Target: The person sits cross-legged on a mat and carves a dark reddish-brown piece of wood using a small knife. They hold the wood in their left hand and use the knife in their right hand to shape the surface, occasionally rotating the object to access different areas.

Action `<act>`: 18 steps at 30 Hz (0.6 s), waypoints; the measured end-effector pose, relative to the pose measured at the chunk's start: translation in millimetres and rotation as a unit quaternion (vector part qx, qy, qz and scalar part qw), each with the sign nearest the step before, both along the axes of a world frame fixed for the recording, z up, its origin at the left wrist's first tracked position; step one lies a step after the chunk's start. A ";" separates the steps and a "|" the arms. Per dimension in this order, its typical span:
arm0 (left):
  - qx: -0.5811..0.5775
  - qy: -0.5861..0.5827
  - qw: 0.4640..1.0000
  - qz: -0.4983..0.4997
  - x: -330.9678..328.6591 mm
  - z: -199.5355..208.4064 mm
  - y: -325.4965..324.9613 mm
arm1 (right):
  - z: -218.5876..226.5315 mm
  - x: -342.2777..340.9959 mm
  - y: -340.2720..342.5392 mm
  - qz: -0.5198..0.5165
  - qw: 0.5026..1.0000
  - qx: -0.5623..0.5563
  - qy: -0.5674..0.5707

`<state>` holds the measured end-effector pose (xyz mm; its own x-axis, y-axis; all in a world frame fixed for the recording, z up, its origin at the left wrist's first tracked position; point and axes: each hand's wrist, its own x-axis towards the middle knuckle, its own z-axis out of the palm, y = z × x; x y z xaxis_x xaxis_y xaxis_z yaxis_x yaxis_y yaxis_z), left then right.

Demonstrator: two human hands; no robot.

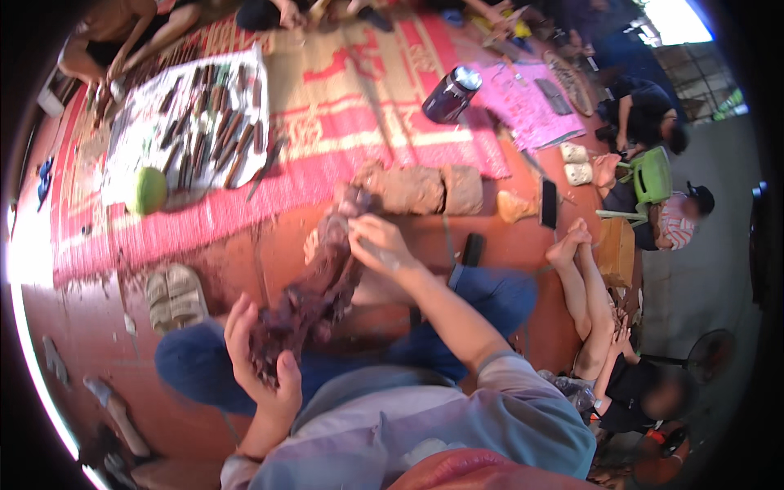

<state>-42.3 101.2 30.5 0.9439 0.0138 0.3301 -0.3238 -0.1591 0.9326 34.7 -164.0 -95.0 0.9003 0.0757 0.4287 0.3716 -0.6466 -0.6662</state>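
Two hands steady one dark carved wood piece (314, 286) across the lap: left hand (261, 359) fingers clamped underneath (bearing weight), right hand (377, 243) fingers pinched together on top.

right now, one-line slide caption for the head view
Seated person's left hand and right hand grip a dark wood carving over their lap.

the long dark reddish-brown carved wooden piece (314, 286) is motion-blurred, so its carving cannot be read. its near end is hidden behind the left hand (261, 359), its far end behind the right hand (377, 243). beyond the wooden piece, the dark slender tools on the white cloth (188, 122) are too small to tell apart, and the picture's top edge cuts off a seated person (122, 33).
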 end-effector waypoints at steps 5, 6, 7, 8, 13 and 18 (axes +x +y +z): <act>-0.005 0.010 1.000 -0.013 1.1 4.3 1.5 | -4.9 -9.8 0.9 -0.009 0.999 -0.018 0.032; 0.000 0.007 1.000 -0.009 1.0 2.6 3.1 | -3.9 -12.2 2.5 -0.009 0.999 -0.018 0.049; 0.005 0.004 1.000 -0.006 -0.1 1.8 4.8 | -3.6 -15.7 5.1 -0.011 0.998 -0.017 0.066; 0.005 -0.002 1.000 -0.007 0.8 0.3 4.1 | -0.3 -16.1 4.4 -0.017 0.996 -0.022 0.079; 0.000 -0.004 1.000 -0.016 0.1 -1.3 8.3 | -5.3 -9.0 7.1 -0.018 0.997 0.010 0.070; 0.000 -0.014 1.000 -0.014 0.0 -3.8 5.9 | 4.7 -10.4 10.9 -0.047 0.997 0.004 0.067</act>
